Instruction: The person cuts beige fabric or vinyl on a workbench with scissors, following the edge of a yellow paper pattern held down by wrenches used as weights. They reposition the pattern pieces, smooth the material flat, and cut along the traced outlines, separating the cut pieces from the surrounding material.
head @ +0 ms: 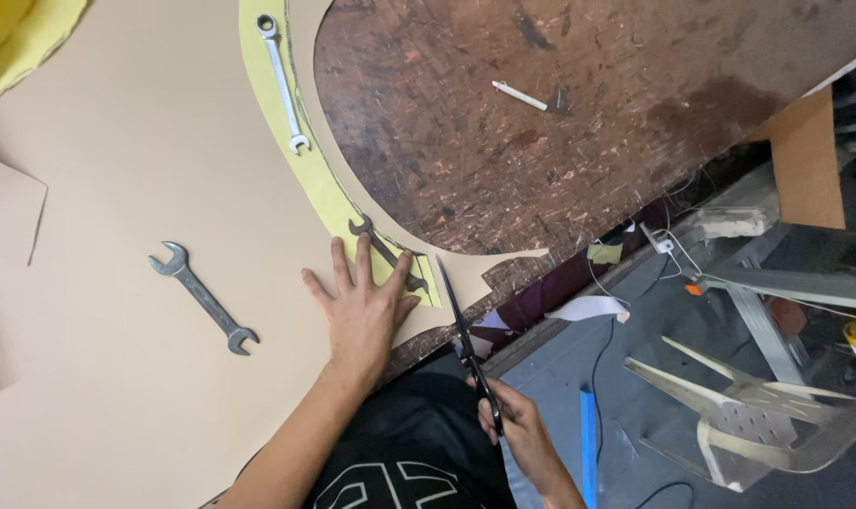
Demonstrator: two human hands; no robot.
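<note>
Fingers [338, 264] of the left hand [362, 306] are spreading wide and flat, pressing down on the tan sheet [126, 377] and the tip of the yellow template [326, 188] lying on it; the hand is gripping nothing. Just past those fingertips a small dark wrench [387, 253] is lying on the yellow strip, touching or nearly touching the middle fingers. The right hand [517, 429] is curling tightly through the handles of the black scissors [465, 339], whose blades are standing slightly parted and pointing away from the person, their tips reaching the tan sheet's cut edge just right of the left hand.

That curved edge is sweeping up and around a bare, scratched brown tabletop [578, 123], where a white marker [527, 96] is lying well apart. Farther up the yellow strip a long silver wrench [283, 80] is resting; a second open-ended spanner [203, 297] is lying on the tan sheet left of the hand. The table's edge is running diagonally beside the scissors, with grey floor [560, 377] and a pale plastic chair [758, 415] below to the right.
</note>
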